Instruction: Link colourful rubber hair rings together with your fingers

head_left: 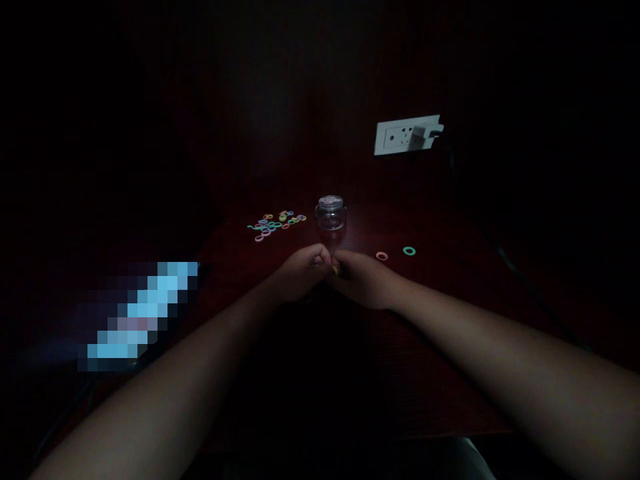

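My left hand (306, 270) and my right hand (364, 277) meet over the dark red table, fingers curled together. Between the fingertips shows a small yellow ring (335, 271), which both hands appear to pinch. Just beyond them stands a clear jar (331, 217) with a patterned lid. Left of the jar lies a loose group of colourful rings (273, 226). To the right of my right hand are a pink-orange ring (382, 256) and a green ring (409, 251), lying flat and apart.
A white power socket plate (395, 137) with a plug in it is at the back right. A bright, pixelated screen (150, 307) lies at the left, beside my left forearm. A dark cable (530, 287) runs along the right. The surroundings are very dark.
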### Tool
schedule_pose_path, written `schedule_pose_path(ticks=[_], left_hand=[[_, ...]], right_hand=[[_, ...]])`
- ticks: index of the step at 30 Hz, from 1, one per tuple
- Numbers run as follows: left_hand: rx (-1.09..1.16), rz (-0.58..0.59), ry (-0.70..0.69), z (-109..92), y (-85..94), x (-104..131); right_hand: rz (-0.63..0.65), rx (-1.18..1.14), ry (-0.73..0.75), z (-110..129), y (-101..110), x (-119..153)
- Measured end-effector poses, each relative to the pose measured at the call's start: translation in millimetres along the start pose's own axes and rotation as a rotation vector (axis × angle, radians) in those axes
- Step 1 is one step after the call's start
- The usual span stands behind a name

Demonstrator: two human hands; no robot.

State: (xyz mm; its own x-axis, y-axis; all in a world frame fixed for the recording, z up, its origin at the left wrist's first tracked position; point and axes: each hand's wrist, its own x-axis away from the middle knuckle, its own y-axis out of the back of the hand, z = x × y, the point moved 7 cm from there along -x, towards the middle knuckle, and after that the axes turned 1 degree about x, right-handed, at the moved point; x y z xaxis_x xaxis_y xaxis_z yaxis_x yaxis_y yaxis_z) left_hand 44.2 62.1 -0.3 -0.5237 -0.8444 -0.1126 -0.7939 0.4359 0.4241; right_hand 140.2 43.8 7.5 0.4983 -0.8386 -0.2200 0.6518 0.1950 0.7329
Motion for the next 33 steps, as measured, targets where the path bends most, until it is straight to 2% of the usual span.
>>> schedule_pose_path(ticks=[9,24,33], left_hand=[[-0.045,-0.002,0.018,0.9,2.0,1.0],[0.080,0.003,0.047,-0.8,-0.5,1.4],[-0.010,-0.011,0.058,1.1,3.5,1.1]], right_hand=[[-0.007,-0.007,0.001,0.7,0.9,-1.6],[-0.018,-0.050,0.039,0.6,1.3,-3.4],[-0.036,-0.032,-0.019,-2.5,3.2,-5.0]])
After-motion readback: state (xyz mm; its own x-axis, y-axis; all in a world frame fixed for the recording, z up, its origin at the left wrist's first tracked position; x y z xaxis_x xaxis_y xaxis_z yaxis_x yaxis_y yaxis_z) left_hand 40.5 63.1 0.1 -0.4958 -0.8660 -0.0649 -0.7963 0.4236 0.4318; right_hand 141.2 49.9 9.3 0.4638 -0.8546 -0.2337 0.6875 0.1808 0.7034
